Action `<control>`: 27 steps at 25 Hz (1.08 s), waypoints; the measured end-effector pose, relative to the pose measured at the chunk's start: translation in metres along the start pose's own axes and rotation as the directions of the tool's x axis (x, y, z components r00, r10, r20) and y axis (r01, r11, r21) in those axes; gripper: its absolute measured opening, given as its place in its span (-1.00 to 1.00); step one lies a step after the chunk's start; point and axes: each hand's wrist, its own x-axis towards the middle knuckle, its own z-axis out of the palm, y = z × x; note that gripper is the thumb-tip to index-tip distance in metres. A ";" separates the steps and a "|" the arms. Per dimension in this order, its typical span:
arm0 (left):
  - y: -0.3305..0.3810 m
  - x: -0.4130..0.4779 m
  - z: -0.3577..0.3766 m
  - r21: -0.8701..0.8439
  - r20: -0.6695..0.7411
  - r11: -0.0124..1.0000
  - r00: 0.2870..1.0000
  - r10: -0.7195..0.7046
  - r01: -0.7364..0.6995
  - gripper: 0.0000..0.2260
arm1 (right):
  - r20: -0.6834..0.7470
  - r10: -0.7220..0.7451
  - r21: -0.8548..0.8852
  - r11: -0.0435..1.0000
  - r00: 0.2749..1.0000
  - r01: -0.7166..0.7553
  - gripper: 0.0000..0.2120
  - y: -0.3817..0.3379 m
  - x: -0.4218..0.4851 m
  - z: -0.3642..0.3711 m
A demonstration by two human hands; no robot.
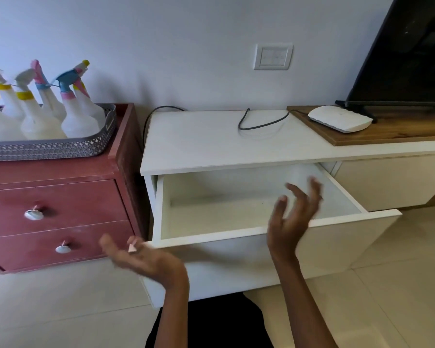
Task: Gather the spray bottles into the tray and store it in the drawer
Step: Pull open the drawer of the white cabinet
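Several white spray bottles (78,116) with coloured trigger heads stand upright in a grey lattice tray (60,148) on top of the red chest at the left. The white drawer (236,234) of the low cabinet stands pulled out, and its inside is bare. My left hand (141,257) hovers palm up by the drawer's front left corner, fingers apart, holding nothing. In front of the drawer's front edge, right of centre, my right hand (294,212) is raised with its fingers spread and empty; it is motion-blurred.
The red chest (60,212) has two shut drawers with metal knobs. On the white cabinet top (199,141) lies a dark cable (261,124). A white router (339,119) and a dark TV (407,59) sit on a wooden board at right. Tiled floor lies below.
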 end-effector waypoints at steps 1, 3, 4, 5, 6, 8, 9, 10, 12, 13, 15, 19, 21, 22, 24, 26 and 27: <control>0.016 -0.018 0.016 0.068 0.115 0.993 0.989 0.088 -0.096 -0.62 | 0.153 -0.104 -0.048 0.993 0.983 0.112 -0.80 -0.011 -0.002 0.009; 0.050 -0.037 0.053 0.155 0.460 0.937 0.862 0.211 -0.313 -0.64 | 0.531 -0.122 -0.060 0.982 0.839 0.180 -0.84 -0.029 -0.005 0.033; 0.055 -0.039 0.063 0.272 0.627 0.883 0.767 0.139 -0.382 -0.66 | 0.697 -0.049 -0.116 0.977 0.715 0.181 -0.84 -0.035 -0.007 0.042; 0.053 -0.038 0.072 0.389 0.742 0.811 0.670 0.004 -0.436 -0.67 | 0.822 0.030 -0.178 0.962 0.568 0.206 -0.83 -0.040 -0.009 0.047; 0.052 -0.035 0.077 0.498 0.804 0.735 0.562 -0.193 -0.459 -0.68 | 0.899 0.115 -0.238 0.938 0.422 0.252 -0.82 -0.042 -0.011 0.048; 0.045 -0.039 0.075 0.621 0.784 0.612 0.371 -0.498 -0.489 -0.62 | 0.939 0.261 -0.323 0.891 0.222 0.318 -0.83 -0.038 -0.011 0.046; 0.044 -0.043 0.072 0.633 0.769 0.583 0.328 -0.549 -0.509 -0.56 | 0.938 0.298 -0.342 0.872 0.175 0.349 -0.82 -0.038 -0.009 0.043; 0.041 -0.043 0.067 0.637 0.760 0.553 0.314 -0.570 -0.538 -0.52 | 0.933 0.321 -0.358 0.857 0.159 0.370 -0.81 -0.037 -0.008 0.041; 0.038 -0.039 0.060 0.628 0.756 0.532 0.285 -0.589 -0.567 -0.50 | 0.923 0.357 -0.384 0.844 0.141 0.374 -0.77 -0.036 -0.007 0.038; 0.037 -0.038 0.057 0.621 0.758 0.538 0.264 -0.596 -0.569 -0.51 | 0.921 0.374 -0.385 0.834 0.108 0.395 -0.73 -0.037 -0.007 0.036; 0.040 -0.039 0.052 0.616 0.761 0.559 0.235 -0.605 -0.555 -0.55 | 0.915 0.404 -0.364 0.819 0.005 0.443 -0.69 -0.039 -0.005 0.036; 0.041 -0.037 0.048 0.607 0.795 0.709 0.269 -0.543 -0.359 -0.59 | 0.876 0.454 -0.426 0.886 -0.161 0.182 -0.87 -0.063 0.021 0.051; 0.043 -0.029 0.050 0.614 0.787 0.753 0.249 -0.564 -0.235 -0.63 | 0.903 0.408 -0.412 0.911 -0.135 0.002 -0.78 -0.081 0.038 0.082; 0.041 -0.023 0.051 0.626 0.776 0.760 0.229 -0.587 -0.172 -0.58 | 0.926 0.364 -0.373 0.923 -0.098 -0.091 -0.81 -0.093 0.043 0.104; 0.037 -0.014 0.054 0.672 0.729 0.741 0.176 -0.661 0.002 -0.64 | 0.953 0.303 -0.286 0.908 0.008 -0.308 -0.88 -0.120 0.045 0.155; 0.035 0.003 0.067 0.664 0.702 0.730 0.203 -0.683 0.162 -0.76 | 0.957 0.288 -0.230 0.838 0.043 -0.495 -0.88 -0.152 0.040 0.207; 0.038 0.018 0.075 0.627 0.692 0.744 0.272 -0.668 0.230 -0.82 | 0.961 0.275 -0.215 0.806 0.026 -0.552 -0.88 -0.165 0.036 0.234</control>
